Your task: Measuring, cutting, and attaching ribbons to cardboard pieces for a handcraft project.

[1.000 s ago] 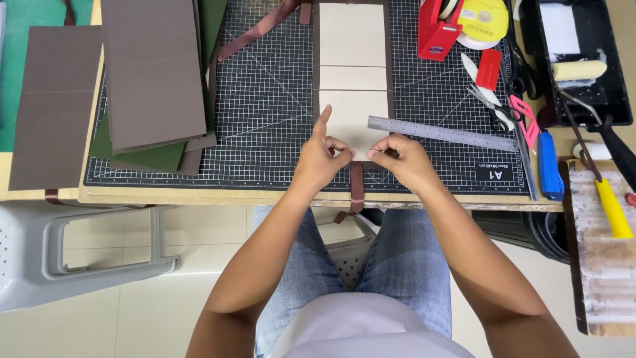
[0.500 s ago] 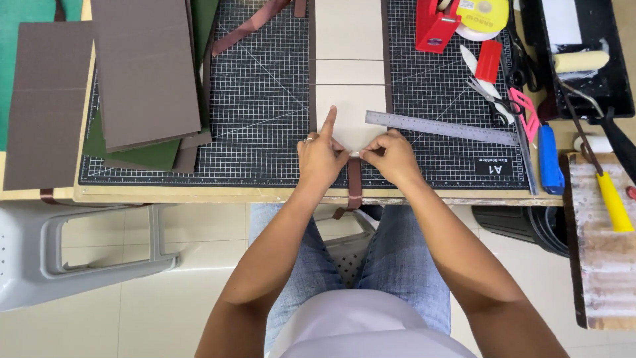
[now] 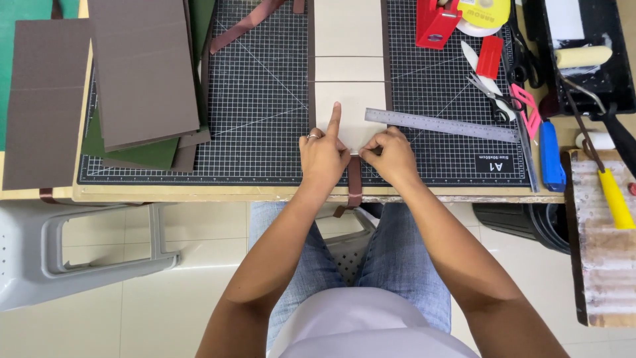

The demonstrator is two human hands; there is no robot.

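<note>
Cream board panels (image 3: 349, 66), three in a row, two hands (image 3: 358, 154) pinching one brown strap (image 3: 354, 179), one steel ruler (image 3: 440, 124) beside

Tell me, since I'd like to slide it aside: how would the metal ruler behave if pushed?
The ruler looks thin, flat and stiff, so it would probably slide across the cutting mat without bending or rolling. Its near end touches the right hand, so pushing there might nudge that hand.
</note>
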